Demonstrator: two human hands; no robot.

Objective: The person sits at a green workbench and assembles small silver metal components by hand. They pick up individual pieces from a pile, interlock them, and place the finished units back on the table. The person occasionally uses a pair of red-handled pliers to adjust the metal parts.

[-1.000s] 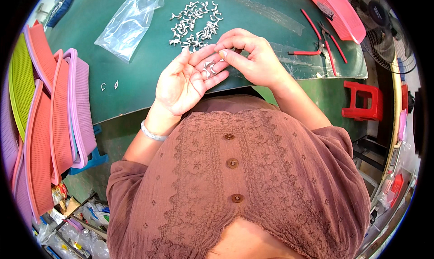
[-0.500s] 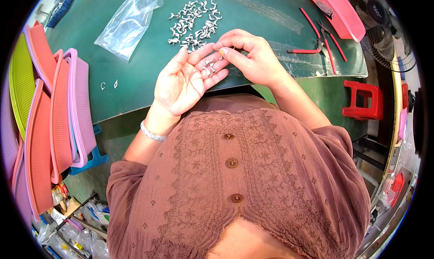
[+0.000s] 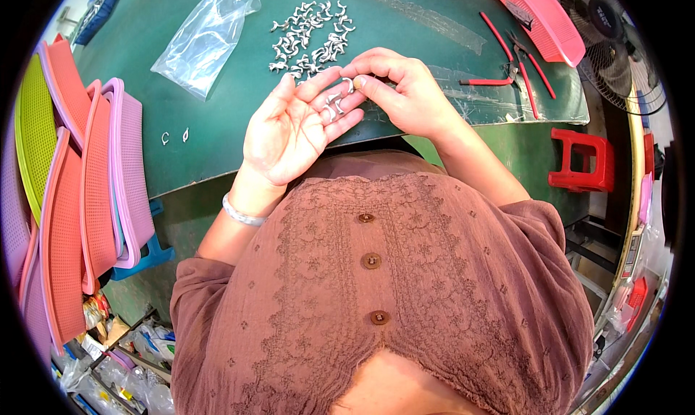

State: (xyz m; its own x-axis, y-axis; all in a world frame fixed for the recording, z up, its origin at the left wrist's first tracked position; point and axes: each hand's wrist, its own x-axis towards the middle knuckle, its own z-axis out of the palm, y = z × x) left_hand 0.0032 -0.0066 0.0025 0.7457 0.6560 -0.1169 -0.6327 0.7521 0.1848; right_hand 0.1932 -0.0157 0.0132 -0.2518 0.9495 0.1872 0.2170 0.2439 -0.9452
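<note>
My left hand [image 3: 284,129] is palm up with its fingers stretched out. Across its fingers lie a few small curved silver metal pieces [image 3: 332,108]. At its fingertips, my right hand [image 3: 405,93] pinches another small curved metal piece [image 3: 348,85] between thumb and forefinger; part of that piece is hidden by the fingers. Just beyond both hands, a loose pile of the same curved silver pieces [image 3: 293,42] is spread on the green table [image 3: 239,136]. Two separate small pieces, one hook-shaped [image 3: 165,137] and one narrow [image 3: 185,134], lie to the left.
A clear plastic bag [image 3: 206,42] lies left of the pile. Red-handled pliers [image 3: 515,64] rest at the right, near a pink basket [image 3: 539,20]. Stacked coloured baskets [image 3: 130,169] crowd the left edge. Beyond the table's right side are a red stool [image 3: 581,160] and a fan [image 3: 615,64].
The curved piece in my right fingers has turned and shows more plainly now. My left hand has shifted slightly to the left. The pile is unchanged.
</note>
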